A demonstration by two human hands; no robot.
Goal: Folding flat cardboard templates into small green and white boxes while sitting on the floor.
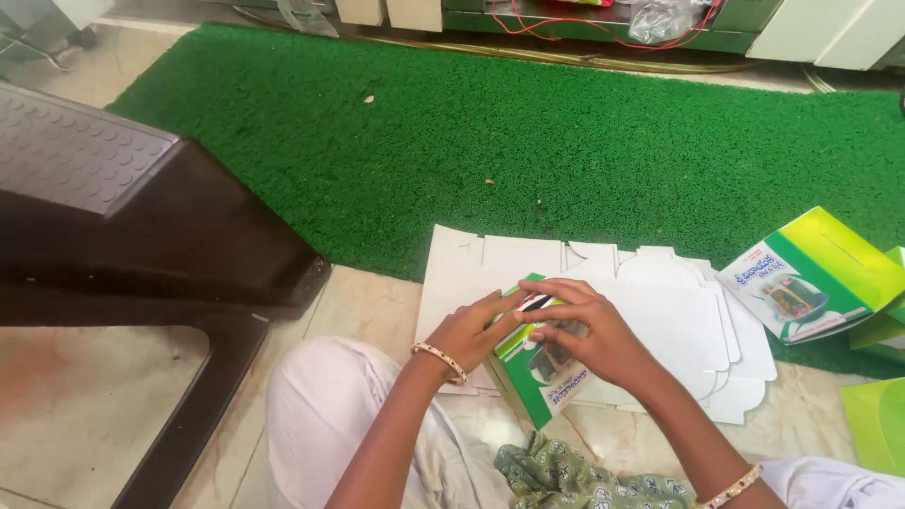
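I am sitting on the floor and folding a small green and white box (537, 363). My left hand (468, 332) holds the left side of the box, with the fingers pressed together on its top edge. My right hand (586, 332) lies over the top, and its fingers pinch the flap there. The box is just above my lap, in front of the stack of flat white card (650, 302). I think I am in the middle of closing the top. To finish, I guess the flap has to be tucked in neatly, with my left hand keeping the box from slipping.

Far to my left there is a dark brown plastic chair (123, 217), and its leg comes down beside my knee. The floor (75, 405) under it is pale, shiny stone. In front of me a big green mat (528, 141) like grass covers the floor. The flat card rests partly on the mat and partly on the stone. To my right lies one finished box (815, 273), green, yellow and white, on its side on the mat. Past it I see more green card at the edge. At the back there are red wires (603, 33) and a clear bag (660, 19) by a low green shelf.
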